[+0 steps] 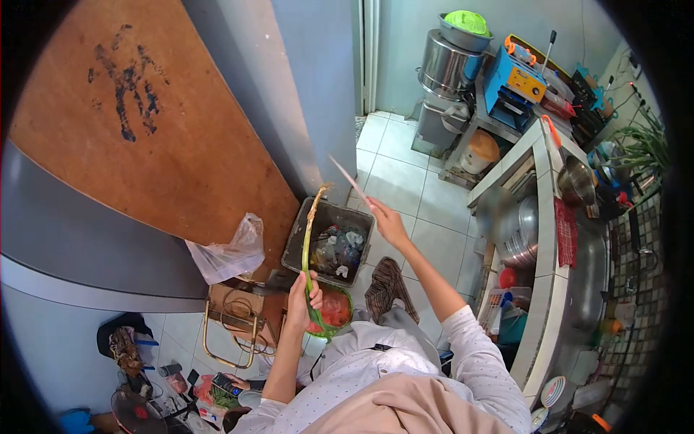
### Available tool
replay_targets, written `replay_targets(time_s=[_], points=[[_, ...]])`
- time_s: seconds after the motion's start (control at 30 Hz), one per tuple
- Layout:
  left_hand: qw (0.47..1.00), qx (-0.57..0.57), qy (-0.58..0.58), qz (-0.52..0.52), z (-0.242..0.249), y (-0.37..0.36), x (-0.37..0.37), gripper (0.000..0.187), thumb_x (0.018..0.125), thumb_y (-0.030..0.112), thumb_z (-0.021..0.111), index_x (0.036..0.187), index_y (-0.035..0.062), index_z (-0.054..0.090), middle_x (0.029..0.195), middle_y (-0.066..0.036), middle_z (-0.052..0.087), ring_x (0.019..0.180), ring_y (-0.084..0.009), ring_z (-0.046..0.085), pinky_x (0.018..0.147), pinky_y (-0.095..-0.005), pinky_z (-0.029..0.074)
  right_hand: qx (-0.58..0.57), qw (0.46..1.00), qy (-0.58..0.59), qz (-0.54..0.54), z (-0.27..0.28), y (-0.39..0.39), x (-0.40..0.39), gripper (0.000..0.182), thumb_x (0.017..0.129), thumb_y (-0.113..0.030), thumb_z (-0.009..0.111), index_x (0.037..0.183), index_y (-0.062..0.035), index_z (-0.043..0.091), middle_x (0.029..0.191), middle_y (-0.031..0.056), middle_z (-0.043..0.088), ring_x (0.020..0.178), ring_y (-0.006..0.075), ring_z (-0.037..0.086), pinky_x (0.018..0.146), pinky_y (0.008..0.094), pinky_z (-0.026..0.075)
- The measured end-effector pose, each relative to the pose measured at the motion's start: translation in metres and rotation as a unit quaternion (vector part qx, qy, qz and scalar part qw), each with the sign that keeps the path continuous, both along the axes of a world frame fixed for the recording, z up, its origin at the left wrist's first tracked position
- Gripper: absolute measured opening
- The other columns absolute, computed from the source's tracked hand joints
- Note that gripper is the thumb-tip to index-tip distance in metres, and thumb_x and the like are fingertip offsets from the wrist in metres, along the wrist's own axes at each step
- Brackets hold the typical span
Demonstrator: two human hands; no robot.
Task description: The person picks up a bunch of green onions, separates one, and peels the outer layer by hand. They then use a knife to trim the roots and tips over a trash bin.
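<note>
A long green stalk (306, 249) with a dry, yellowish root end at its top is gripped low down by my left hand (301, 300). In my right hand (387, 223) is a knife (348, 176), its blade angled up and to the left, apart from the stalk. Beneath the stalk's upper part stands a grey bin (292, 250) with plastic waste in it. Below my left hand, a green-rimmed basket (348, 305) holds something red and orange; the leafy end of the stalk hangs over it.
A brown wooden board (181, 145) leans at the left, with a clear plastic bag (235, 249) near its lower end. At the right runs a tiled counter (542, 325) with a sink (587, 282). A metal-framed chair (210, 336) stands lower left.
</note>
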State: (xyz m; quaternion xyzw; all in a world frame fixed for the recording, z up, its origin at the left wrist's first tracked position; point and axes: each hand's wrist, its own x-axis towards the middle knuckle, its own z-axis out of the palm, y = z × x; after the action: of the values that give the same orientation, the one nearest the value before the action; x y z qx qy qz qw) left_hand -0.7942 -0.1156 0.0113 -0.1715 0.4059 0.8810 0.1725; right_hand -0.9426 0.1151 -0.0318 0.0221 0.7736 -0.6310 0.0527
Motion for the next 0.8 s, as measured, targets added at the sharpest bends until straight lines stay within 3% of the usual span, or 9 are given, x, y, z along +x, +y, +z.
replay_targets(time_s=[0.07, 0.17, 0.23, 0.27, 0.53, 0.63, 0.7, 0.73, 0.8], points=[[1.0, 0.018, 0.006, 0.016, 0.013, -0.004, -0.003, 0.044, 0.092, 0.046, 0.026, 0.106, 0.0087, 0.043, 0.055, 0.001, 0.031, 0.042, -0.0079, 0.029, 0.039, -0.0202, 0.025, 0.036, 0.999, 0.009, 0.016, -0.012, -0.024, -0.003, 0.043, 0.087, -0.032, 0.047, 0.124, -0.0102, 0.047, 0.073, 0.0039, 0.057, 0.048, 0.0084, 0.042, 0.048, 0.0243, 0.038], [1.0, -0.009, 0.007, 0.007, 0.007, -0.016, -0.006, 0.043, 0.093, 0.045, 0.027, 0.105, 0.0079, 0.044, 0.053, 0.001, 0.03, 0.041, -0.0083, 0.028, 0.038, -0.0206, 0.025, 0.063, 0.997, 0.024, 0.035, -0.01, -0.047, 0.001, 0.044, 0.088, -0.034, 0.046, 0.125, -0.0115, 0.045, 0.085, 0.0066, 0.061, 0.049, 0.0099, 0.046, 0.051, 0.0248, 0.042], [0.999, -0.048, 0.001, 0.002, -0.002, -0.022, -0.009, 0.041, 0.093, 0.043, 0.029, 0.102, 0.0069, 0.046, 0.053, 0.001, 0.031, 0.041, -0.0078, 0.029, 0.039, -0.0206, 0.026, -0.004, 0.996, -0.038, 0.083, 0.001, -0.055, 0.009, 0.044, 0.088, -0.036, 0.045, 0.126, -0.0142, 0.044, 0.086, 0.0064, 0.061, 0.049, 0.0095, 0.046, 0.05, 0.0248, 0.042], [0.997, -0.071, -0.003, -0.007, -0.005, -0.024, -0.012, 0.04, 0.093, 0.042, 0.03, 0.101, 0.0064, 0.047, 0.053, 0.001, 0.033, 0.041, -0.0077, 0.03, 0.039, -0.0205, 0.026, -0.038, 0.995, -0.015, 0.092, -0.01, -0.06, 0.009, 0.042, 0.09, -0.035, 0.042, 0.129, -0.018, 0.042, 0.055, -0.0026, 0.044, 0.045, 0.0059, 0.04, 0.044, 0.0217, 0.036], [0.98, -0.198, -0.001, -0.028, -0.02, -0.022, -0.025, 0.034, 0.093, 0.035, 0.036, 0.101, 0.0068, 0.052, 0.058, 0.004, 0.037, 0.047, -0.0039, 0.034, 0.042, -0.0176, 0.028, -0.03, 0.988, -0.079, 0.127, -0.016, -0.063, 0.006, 0.046, 0.089, -0.034, 0.044, 0.131, -0.0163, 0.037, 0.06, 0.0042, 0.052, 0.044, 0.0088, 0.044, 0.045, 0.0242, 0.039], [0.976, -0.217, -0.021, 0.003, -0.032, -0.021, -0.033, 0.031, 0.092, 0.03, 0.039, 0.103, 0.0065, 0.057, 0.06, 0.005, 0.041, 0.05, -0.0048, 0.036, 0.045, -0.0182, 0.031, -0.007, 0.99, -0.015, 0.142, -0.006, -0.06, 0.013, 0.049, 0.089, -0.032, 0.044, 0.133, -0.0164, 0.033, 0.06, 0.0051, 0.053, 0.045, 0.0128, 0.045, 0.047, 0.0273, 0.041], [0.925, -0.378, 0.049, -0.011, -0.051, -0.019, -0.037, 0.033, 0.093, 0.029, 0.038, 0.113, 0.0094, 0.055, 0.061, 0.006, 0.038, 0.05, -0.002, 0.032, 0.043, -0.0158, 0.027, 0.039, 0.981, 0.105, 0.157, 0.001, -0.053, 0.023, 0.049, 0.088, -0.03, 0.046, 0.133, -0.0171, 0.032, 0.062, 0.0088, 0.056, 0.047, 0.0177, 0.051, 0.051, 0.0318, 0.043], [0.915, -0.396, 0.077, -0.004, -0.057, -0.019, -0.039, 0.03, 0.091, 0.026, 0.041, 0.112, 0.01, 0.057, 0.063, 0.006, 0.041, 0.053, -0.0016, 0.036, 0.044, -0.0147, 0.031, 0.113, 0.974, 0.081, 0.181, 0.015, -0.047, 0.029, 0.051, 0.085, -0.029, 0.048, 0.133, -0.0189, 0.033, 0.065, 0.0127, 0.058, 0.052, 0.0241, 0.057, 0.054, 0.0353, 0.044], [0.908, -0.416, 0.057, -0.017, -0.058, -0.017, -0.043, 0.028, 0.09, 0.024, 0.044, 0.109, 0.0089, 0.058, 0.063, 0.005, 0.044, 0.054, -0.0022, 0.04, 0.045, -0.0151, 0.034, 0.117, 0.967, 0.109, 0.2, 0.017, -0.047, 0.043, 0.051, 0.085, -0.028, 0.048, 0.133, -0.0202, 0.033, 0.065, 0.0106, 0.056, 0.051, 0.0204, 0.053, 0.054, 0.0329, 0.043]])
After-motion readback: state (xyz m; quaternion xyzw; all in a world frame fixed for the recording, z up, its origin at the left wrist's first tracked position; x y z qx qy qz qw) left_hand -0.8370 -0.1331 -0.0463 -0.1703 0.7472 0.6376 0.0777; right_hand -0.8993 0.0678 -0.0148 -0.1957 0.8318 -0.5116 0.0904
